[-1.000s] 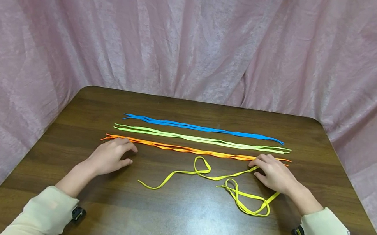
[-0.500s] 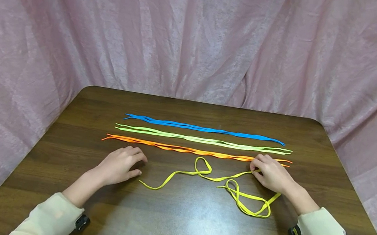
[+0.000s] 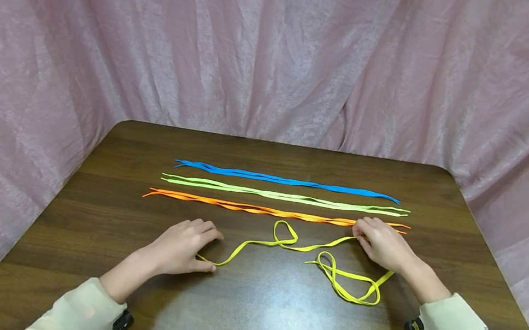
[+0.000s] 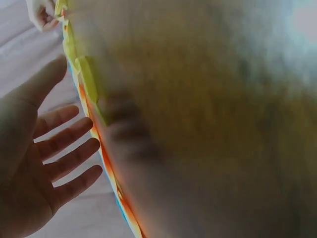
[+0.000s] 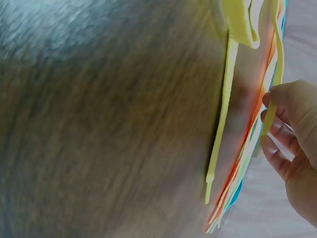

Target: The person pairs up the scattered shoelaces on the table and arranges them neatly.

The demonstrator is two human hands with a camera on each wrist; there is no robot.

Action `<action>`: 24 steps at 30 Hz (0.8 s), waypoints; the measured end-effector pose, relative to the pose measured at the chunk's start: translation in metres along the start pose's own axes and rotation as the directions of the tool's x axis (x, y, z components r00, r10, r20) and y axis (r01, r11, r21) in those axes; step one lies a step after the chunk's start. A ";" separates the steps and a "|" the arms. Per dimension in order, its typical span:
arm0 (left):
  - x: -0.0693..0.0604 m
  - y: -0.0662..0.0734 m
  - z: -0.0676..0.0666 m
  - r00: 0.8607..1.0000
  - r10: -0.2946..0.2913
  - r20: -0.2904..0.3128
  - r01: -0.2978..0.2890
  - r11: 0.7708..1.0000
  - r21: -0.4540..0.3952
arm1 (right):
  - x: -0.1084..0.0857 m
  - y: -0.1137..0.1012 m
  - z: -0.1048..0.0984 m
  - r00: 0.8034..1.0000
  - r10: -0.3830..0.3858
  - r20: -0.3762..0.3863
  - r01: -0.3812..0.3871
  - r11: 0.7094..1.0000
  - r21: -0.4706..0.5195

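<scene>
A yellow shoelace point(image 3: 255, 241) lies loosely looped on the table, with a tangled coil point(image 3: 352, 298) near its right side. My right hand point(image 3: 385, 245) pinches this lace between thumb and fingers; the right wrist view shows the pinched strand point(image 5: 279, 64). Over the lace's left end is my left hand point(image 3: 185, 246), its thumb and fingers apart and nothing gripped. Spread, fairly straight fingers point(image 4: 69, 141) show in the left wrist view. Behind the yellow lace lie orange laces point(image 3: 239, 206), stretched out straight from side to side.
Farther back, light green laces point(image 3: 266, 194) and blue laces point(image 3: 268, 178) lie in straight rows parallel to the orange ones. The brown wooden table point(image 3: 235, 321) has rounded far corners. A pink curtain point(image 3: 278, 56) hangs behind it.
My left hand has moved right and nearer the front, from the orange laces' left end to over the yellow shoelace's left end. My right hand has closed its pinch on the yellow shoelace.
</scene>
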State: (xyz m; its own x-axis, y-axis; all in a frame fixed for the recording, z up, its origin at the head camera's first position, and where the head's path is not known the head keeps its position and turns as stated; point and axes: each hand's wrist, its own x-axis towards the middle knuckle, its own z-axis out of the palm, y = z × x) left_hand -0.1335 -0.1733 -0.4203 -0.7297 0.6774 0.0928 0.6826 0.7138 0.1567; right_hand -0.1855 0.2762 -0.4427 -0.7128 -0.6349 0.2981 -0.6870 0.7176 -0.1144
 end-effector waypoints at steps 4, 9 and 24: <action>0.003 0.005 0.004 1.000 0.010 0.027 -0.010 1.000 0.000 | 0.001 -0.001 -0.002 1.000 -0.006 -0.014 0.006 1.000 0.003; 0.006 0.008 0.008 0.998 0.037 0.041 -0.038 0.999 0.003 | 0.001 -0.002 -0.003 1.000 -0.002 -0.015 0.002 1.000 0.011; 0.014 0.010 0.010 0.990 0.131 0.058 -0.131 0.991 0.009 | -0.001 -0.002 -0.005 1.000 0.013 -0.008 -0.013 0.999 0.033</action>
State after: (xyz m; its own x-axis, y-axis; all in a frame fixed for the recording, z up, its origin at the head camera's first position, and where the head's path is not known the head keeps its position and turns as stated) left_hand -0.1365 -0.1555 -0.4273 -0.6307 0.7741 0.0550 0.7729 0.6201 0.1346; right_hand -0.1823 0.2767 -0.4376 -0.7205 -0.6230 0.3045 -0.6821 0.7158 -0.1495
